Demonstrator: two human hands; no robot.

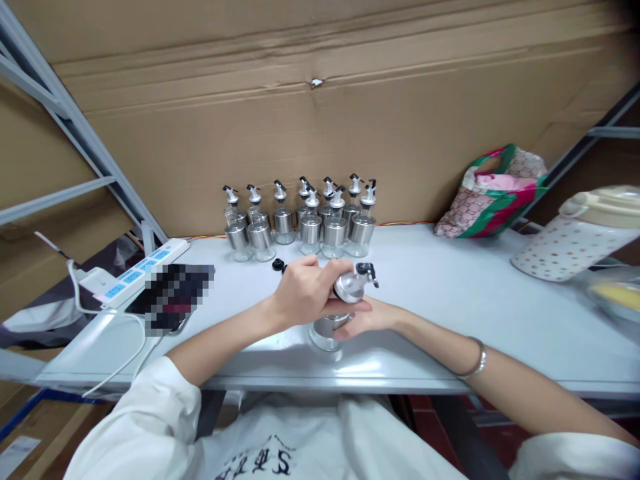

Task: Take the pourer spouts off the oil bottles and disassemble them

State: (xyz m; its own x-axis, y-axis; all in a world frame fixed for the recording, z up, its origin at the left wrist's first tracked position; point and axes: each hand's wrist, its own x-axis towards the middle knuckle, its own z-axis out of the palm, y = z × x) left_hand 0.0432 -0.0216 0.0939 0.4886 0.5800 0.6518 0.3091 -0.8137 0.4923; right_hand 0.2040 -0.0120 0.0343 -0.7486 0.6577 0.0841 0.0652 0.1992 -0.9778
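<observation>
Close to the table's front edge stands a glass oil bottle [326, 337] with a metal sleeve, partly covered by my hands. My left hand [305, 291] is closed round a silver pour spout [350, 287] with a black flip tip, above the bottle. The spout leans to the right; whether it sits in the bottle's neck is hidden. My right hand [363, 319] is wrapped round the bottle from the right, its fingers across the sleeve. A small black cap [278, 265] lies on the table just left of my left hand.
Several similar bottles [310, 230] stand at the back, many with spouts fitted. At the left are a white power strip [145, 270], cables and a blurred-out dark object [170, 297]. A patterned bag [493, 193] and a spotted white jug [570, 237] stand right, against cardboard [400, 133].
</observation>
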